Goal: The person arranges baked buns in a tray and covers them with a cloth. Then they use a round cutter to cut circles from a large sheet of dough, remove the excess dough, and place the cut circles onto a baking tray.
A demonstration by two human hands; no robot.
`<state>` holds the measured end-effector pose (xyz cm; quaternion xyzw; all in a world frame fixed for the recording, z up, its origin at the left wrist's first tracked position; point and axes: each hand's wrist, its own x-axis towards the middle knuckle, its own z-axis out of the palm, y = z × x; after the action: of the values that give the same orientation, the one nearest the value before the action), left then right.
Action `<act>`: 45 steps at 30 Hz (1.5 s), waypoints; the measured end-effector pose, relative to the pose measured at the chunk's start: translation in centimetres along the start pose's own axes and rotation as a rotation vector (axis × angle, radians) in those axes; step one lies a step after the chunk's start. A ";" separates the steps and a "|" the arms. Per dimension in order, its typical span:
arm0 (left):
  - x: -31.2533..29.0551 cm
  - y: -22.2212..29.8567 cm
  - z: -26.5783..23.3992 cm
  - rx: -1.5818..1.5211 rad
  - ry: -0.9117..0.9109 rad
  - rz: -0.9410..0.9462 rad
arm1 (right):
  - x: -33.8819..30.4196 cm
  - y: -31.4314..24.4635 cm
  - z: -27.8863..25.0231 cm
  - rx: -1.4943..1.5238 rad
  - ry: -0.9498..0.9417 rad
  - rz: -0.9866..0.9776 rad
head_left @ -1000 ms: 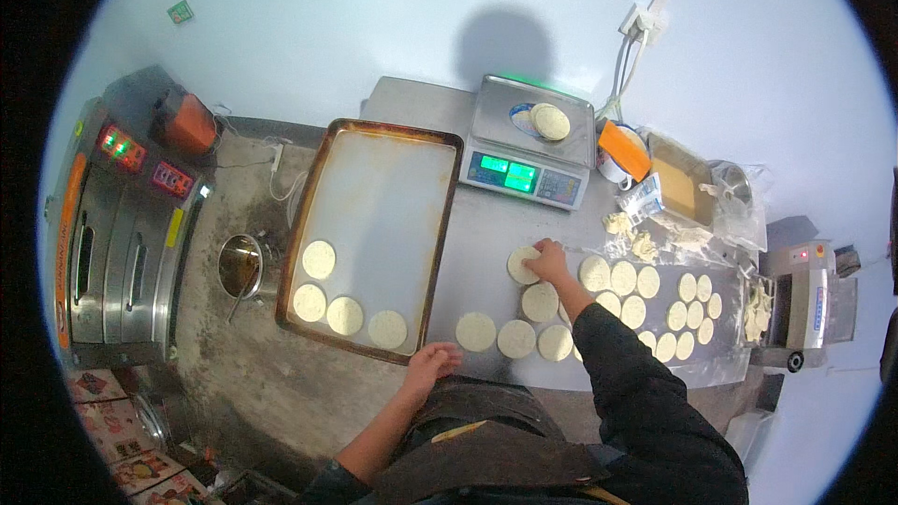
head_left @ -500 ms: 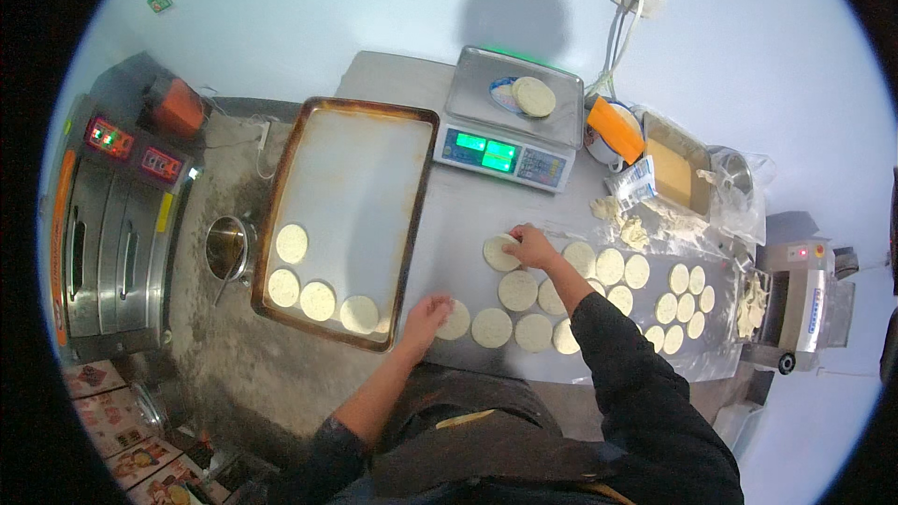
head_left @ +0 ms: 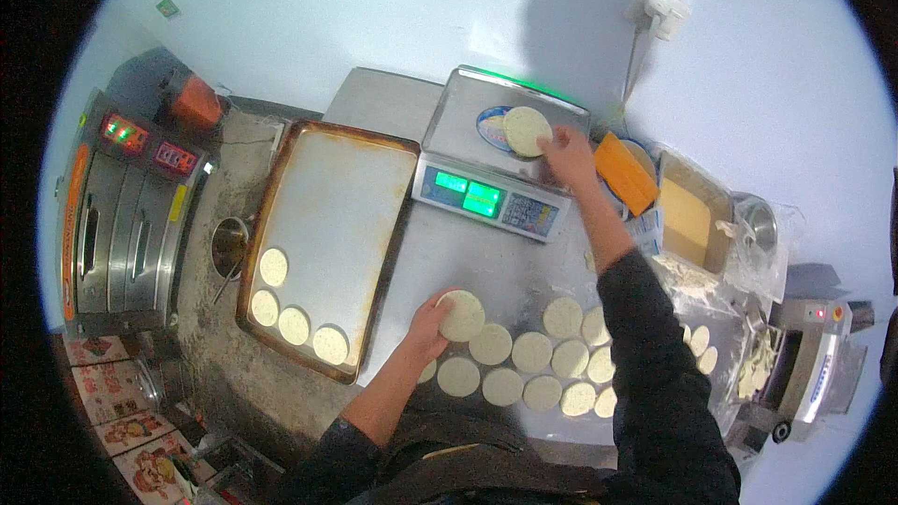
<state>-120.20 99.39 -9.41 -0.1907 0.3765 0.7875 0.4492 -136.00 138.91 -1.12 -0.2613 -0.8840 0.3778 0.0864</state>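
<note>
A round, flat, pale dough disc (head_left: 462, 316) is in my left hand (head_left: 430, 329), gripped at its left edge, above the near rows of discs. My right hand (head_left: 565, 157) reaches over the digital scale (head_left: 482, 194), fingers and thumb closed on the right edge of another dough disc (head_left: 526, 131). That disc overlaps a small blue-and-white dish (head_left: 493, 125) on the scale's steel pan. Several more dough discs (head_left: 532, 353) lie in rows on the metal table, partly hidden by my right forearm. On the left, a large baking tray (head_left: 344, 252) has several discs along its lower-left edges.
An orange scraper-like sheet (head_left: 626, 174) leans by a bowl and a rectangular bin of tan powder (head_left: 686, 215) at right. A machine (head_left: 803, 355) stands beyond the table's right end. At far left are an oven (head_left: 122, 224) and a metal pot (head_left: 230, 245).
My right hand has moved from a disc on the table up to the one on the scale. My left hand has shifted up and now holds a disc. The view has tilted.
</note>
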 end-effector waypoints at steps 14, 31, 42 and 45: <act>-7.9 10.8 -9.9 0.358 0.431 0.540 | 12.3 1.6 4.1 0.132 -0.359 0.196; -11.1 18.5 -23.9 1.141 0.882 0.819 | -13.8 -14.9 13.0 0.766 -0.918 0.280; -12.2 17.0 -28.3 1.043 0.774 0.858 | -25.4 -20.8 34.3 0.121 -1.171 0.184; -12.0 16.8 -28.4 0.942 0.716 0.810 | -25.6 -20.1 34.5 0.093 -1.041 0.168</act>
<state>-129.27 65.63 -12.99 -0.0685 0.8418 0.5354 0.0050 -134.35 92.30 -9.84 -0.1049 -0.7685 0.5019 -0.3828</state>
